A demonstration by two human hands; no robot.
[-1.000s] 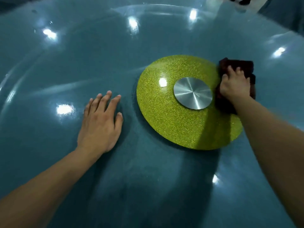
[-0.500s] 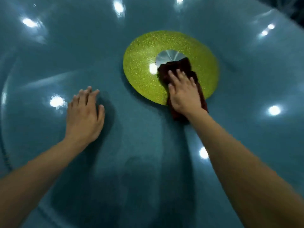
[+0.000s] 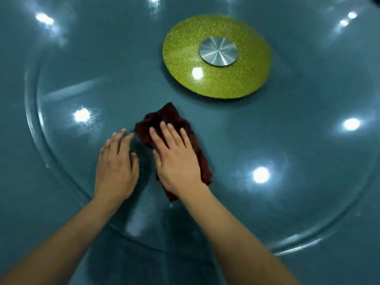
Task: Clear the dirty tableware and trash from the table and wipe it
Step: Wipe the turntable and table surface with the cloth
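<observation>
both flat: right hand [image 3: 176, 161] presses cloth [image 3: 168, 118], left hand [image 3: 116, 167] rests on glossy teal table [image 3: 287, 140].

- One dark red cloth [image 3: 164, 122], lying on the table.
- One teal table [image 3: 287, 140], with one clear glass turntable [image 3: 61, 167] on top of it.
- One round glittery green disc [image 3: 181, 52].
- One silver metal cap [image 3: 218, 51] at the disc's middle.
- Two bare hands: one left hand [image 3: 116, 163] and one right hand [image 3: 176, 159].
</observation>
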